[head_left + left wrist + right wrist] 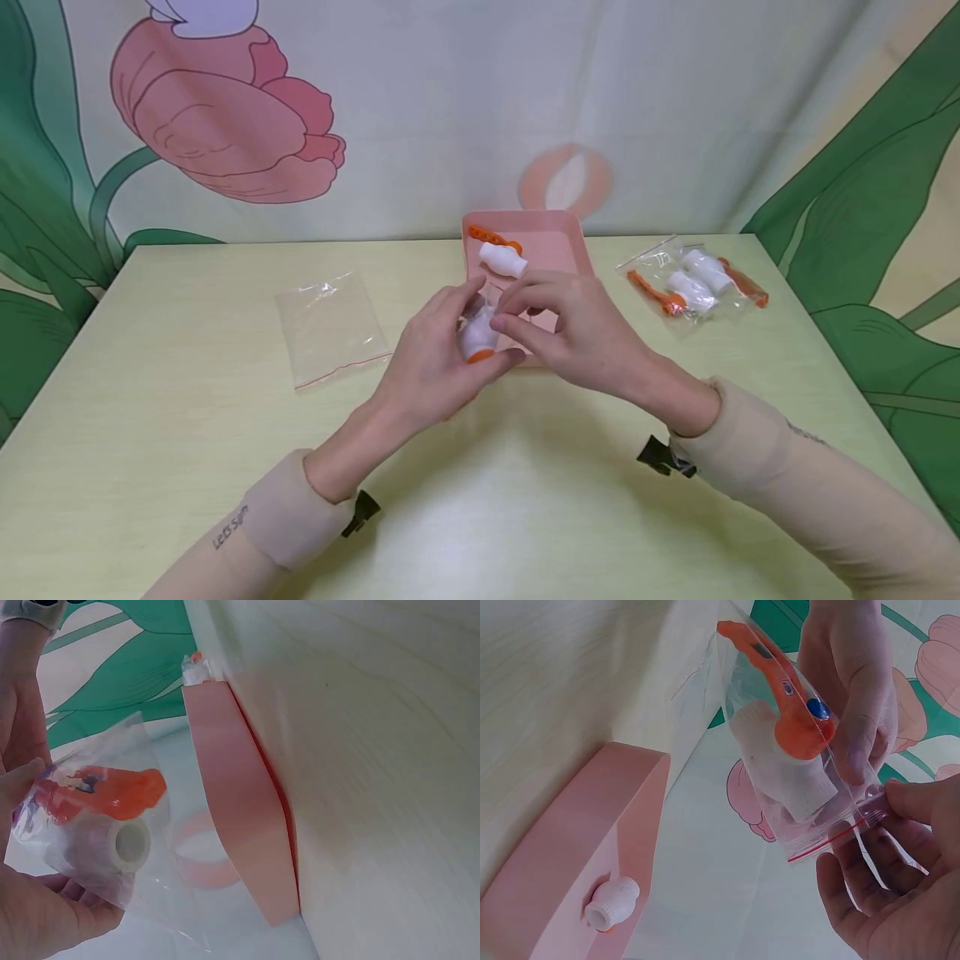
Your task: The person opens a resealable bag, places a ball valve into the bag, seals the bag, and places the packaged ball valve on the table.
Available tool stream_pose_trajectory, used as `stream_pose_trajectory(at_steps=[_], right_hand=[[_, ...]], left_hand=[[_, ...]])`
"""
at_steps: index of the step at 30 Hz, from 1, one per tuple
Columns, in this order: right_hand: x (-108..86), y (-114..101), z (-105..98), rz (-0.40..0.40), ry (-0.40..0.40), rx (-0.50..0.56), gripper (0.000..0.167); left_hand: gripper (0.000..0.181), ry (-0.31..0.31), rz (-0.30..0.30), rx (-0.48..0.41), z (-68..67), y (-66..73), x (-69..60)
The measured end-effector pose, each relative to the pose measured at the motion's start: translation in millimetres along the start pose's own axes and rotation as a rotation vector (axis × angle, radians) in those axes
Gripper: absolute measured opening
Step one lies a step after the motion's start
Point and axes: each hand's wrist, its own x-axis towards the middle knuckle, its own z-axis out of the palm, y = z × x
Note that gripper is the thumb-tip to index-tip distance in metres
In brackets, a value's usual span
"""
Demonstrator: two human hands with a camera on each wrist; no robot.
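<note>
Above the near end of the pink tray [555, 242], my left hand [427, 358] holds a clear zip bag [739, 682] from its side, fingers and thumb around it. Inside the bag lies a white plastic ball valve [780, 769] with an orange lever handle [802, 735] and a blue cap [819, 709]. My right hand [900, 877] pinches the bag's edge beside the red zip line between thumb and fingertips. I cannot tell whether the zip is parted. In the tray rests another white valve [502, 260], next to an orange handle [491, 237].
On the left of the table [187, 400] lies a flat clear zip bag [330, 329] with nothing visible inside. Right of the tray is a clear bag [678, 258] holding white valves and orange handles. A printed cloth [450, 108] hangs behind the table's far edge.
</note>
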Motion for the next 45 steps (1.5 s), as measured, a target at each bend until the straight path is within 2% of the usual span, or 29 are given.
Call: stream_pose_trajectory(at_steps=[7,11,14,19,25,32,38,45], right_hand=[[-0.7,0,-5,-0.006,0.033,-0.004,0.005],[-1.7,0,-8,0.0,0.045,0.007,0.005],[-2.8,1,-10,0.002,0.057,0.018,0.005],[-4.6,1,-13,0.026,0.073,0.042,0.006],[-5.8,0,-14,0.078,0.076,0.075,0.004],[-7.5,0,-17,0.1,0.067,0.04,0.002],[-10.3,3,-19,0.109,0.067,0.011,0.006],[-11.5,7,-20,0.121,0.1,0.042,0.006]], left_hand=[[0.08,-0.069,-0.161,-0.234,-5.1,-0.7,1.4],[0.069,-0.101,-0.286,-0.365,-8.5,-0.9,2.4],[0.051,-0.086,-0.349,-0.468,-11.2,-0.4,3.8],[0.034,-0.054,-0.403,-0.622,-11.1,0.5,6.0],[0.029,-0.021,-0.468,-0.694,-7.3,0.7,7.8],[0.024,0.044,-0.495,-0.754,-7.0,2.9,9.5],[0.019,0.122,-0.467,-0.776,-6.8,5.7,9.6],[0.019,0.189,-0.442,-0.766,-8.0,9.8,11.1]])
